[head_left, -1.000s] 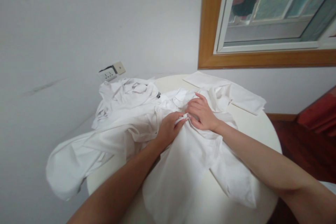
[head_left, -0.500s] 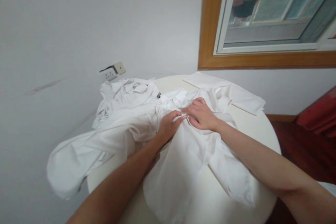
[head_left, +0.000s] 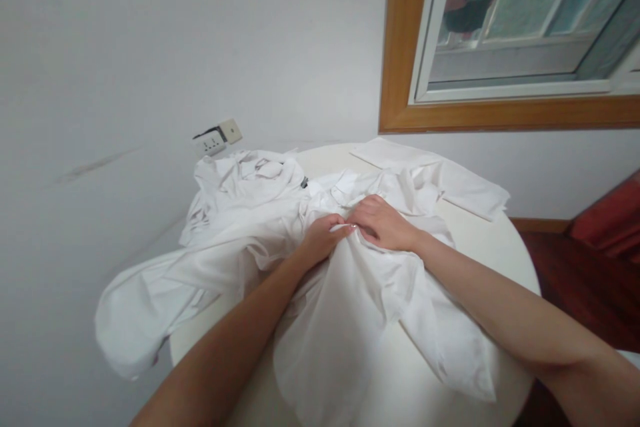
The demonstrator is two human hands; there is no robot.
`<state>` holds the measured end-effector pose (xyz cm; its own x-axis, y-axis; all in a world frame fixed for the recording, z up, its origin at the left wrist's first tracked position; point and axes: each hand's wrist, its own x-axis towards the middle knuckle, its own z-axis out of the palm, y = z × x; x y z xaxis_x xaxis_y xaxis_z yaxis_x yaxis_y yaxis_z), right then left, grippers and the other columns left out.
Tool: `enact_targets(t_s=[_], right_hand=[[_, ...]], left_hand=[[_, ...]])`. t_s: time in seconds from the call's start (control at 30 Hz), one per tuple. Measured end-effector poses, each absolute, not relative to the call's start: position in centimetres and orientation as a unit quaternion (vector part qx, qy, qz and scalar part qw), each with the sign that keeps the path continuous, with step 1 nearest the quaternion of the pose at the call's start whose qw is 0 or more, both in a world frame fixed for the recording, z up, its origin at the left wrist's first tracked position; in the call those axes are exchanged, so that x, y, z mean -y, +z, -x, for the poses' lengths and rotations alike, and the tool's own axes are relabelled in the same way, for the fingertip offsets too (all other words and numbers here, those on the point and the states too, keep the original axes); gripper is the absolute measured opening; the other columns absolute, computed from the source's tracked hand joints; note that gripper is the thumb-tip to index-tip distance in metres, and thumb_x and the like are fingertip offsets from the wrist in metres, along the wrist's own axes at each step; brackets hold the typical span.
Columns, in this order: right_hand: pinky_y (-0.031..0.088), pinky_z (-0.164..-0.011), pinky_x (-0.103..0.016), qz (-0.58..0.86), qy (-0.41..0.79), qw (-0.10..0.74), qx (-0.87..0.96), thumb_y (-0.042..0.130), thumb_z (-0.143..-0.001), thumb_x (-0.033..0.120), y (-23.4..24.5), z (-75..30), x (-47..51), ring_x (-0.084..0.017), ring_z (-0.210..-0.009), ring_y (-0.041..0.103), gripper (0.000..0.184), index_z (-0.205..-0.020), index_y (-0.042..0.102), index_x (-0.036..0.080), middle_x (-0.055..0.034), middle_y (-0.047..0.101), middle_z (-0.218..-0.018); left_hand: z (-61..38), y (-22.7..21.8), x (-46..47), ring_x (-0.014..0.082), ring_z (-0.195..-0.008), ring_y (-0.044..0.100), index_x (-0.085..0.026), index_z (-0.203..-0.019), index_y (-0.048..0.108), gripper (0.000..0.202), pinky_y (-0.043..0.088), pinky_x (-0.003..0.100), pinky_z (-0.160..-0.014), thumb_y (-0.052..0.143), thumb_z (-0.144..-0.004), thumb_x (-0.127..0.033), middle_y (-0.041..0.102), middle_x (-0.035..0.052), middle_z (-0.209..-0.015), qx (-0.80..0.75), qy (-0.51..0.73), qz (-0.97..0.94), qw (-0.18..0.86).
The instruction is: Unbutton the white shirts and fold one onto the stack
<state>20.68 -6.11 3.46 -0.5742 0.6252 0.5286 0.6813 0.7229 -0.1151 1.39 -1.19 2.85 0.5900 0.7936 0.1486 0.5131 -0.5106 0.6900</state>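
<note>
A white collared shirt point(head_left: 345, 320) lies spread in folds over a round table, one sleeve point(head_left: 465, 190) stretched toward the far right. My left hand point(head_left: 323, 239) pinches the shirt's edge near the middle of the table. Right beside it, my right hand point(head_left: 383, 221) grips the same edge, its fingertips meeting those of the left. Whatever small part sits between the fingertips is too hidden to make out. The shirt's collar point(head_left: 344, 187) lies just beyond the hands.
More white cloth point(head_left: 250, 180) is heaped at the table's left and hangs over that edge. The round white table point(head_left: 505, 260) stands against a wall with a socket point(head_left: 210, 142). A wood-framed window point(head_left: 395, 67) is at upper right, red fabric point(head_left: 613, 220) on the right.
My right hand's fingers have curled in closer to the left fingertips on the shirt edge. The rest of the cloth lies nearly as before; the view has shifted slightly.
</note>
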Motion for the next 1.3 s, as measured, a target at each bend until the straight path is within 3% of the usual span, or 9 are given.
enact_targets(t_s=[0.33, 0.47, 0.73, 1.1, 1.3], right_hand=[[0.037, -0.079, -0.034, 0.393, 0.013, 0.318, 0.863, 0.054, -0.071, 0.017, 2.9, -20.2, 6.0, -0.02, -0.08, 0.052, 0.012, -0.083, 0.053, 0.02, -0.0026, 0.057, -0.077], [0.038, -0.072, -0.03, 0.387, 0.059, 0.369, 0.843, 0.055, -0.072, 0.018, 2.8, -19.8, 6.0, -0.017, -0.073, 0.051, 0.006, -0.075, 0.05, 0.021, -0.0007, 0.055, -0.072], [0.036, -0.062, -0.025, 0.38, 0.144, 0.401, 0.821, 0.054, -0.078, 0.024, 2.5, -19.5, 5.5, -0.013, -0.063, 0.046, 0.014, -0.069, 0.045, 0.021, 0.0018, 0.05, -0.067], [0.036, -0.065, -0.03, 0.381, 0.058, 0.47, 0.794, 0.051, -0.077, 0.029, 1.8, -19.0, 5.0, -0.018, -0.069, 0.044, 0.019, -0.066, 0.038, 0.023, -0.0001, 0.044, -0.066], [0.036, -0.069, -0.032, 0.375, 0.01, 0.481, 0.792, 0.051, -0.075, 0.026, 2.5, -18.9, 5.4, -0.019, -0.075, 0.044, 0.013, -0.067, 0.041, 0.022, -0.002, 0.045, -0.072]], left_hand=[[-1.8, 2.3, 2.1, 0.0149, -0.07, 0.057, -0.019, -0.07, 0.062, 0.024, 0.042, 0.026, -0.069, 0.054, -0.078, -0.041, 0.064, -0.0015, -0.071, -0.368, 0.274, -0.839, 0.292], [-1.6, 2.4, 2.1, 0.0138, -0.069, 0.055, -0.018, -0.07, 0.061, 0.029, 0.041, 0.024, -0.067, 0.055, -0.079, -0.045, 0.062, -0.0027, -0.068, -0.344, 0.271, -0.835, 0.333], [-1.6, 2.5, 2.2, 0.0131, -0.069, 0.053, -0.018, -0.07, 0.059, 0.03, 0.041, 0.024, -0.066, 0.052, -0.082, -0.044, 0.06, -0.0027, -0.068, -0.325, 0.272, -0.839, 0.342], [-1.7, 2.7, 2.7, 0.0132, -0.071, 0.053, -0.017, -0.071, 0.057, 0.029, 0.042, 0.024, -0.068, 0.048, -0.085, -0.042, 0.059, -0.0015, -0.07, -0.313, 0.309, -0.828, 0.347], [-2.0, 2.9, 3.1, 0.0131, -0.071, 0.053, -0.017, -0.072, 0.059, 0.029, 0.042, 0.024, -0.068, 0.05, -0.084, -0.041, 0.061, -0.001, -0.071, -0.313, 0.345, -0.807, 0.363]])
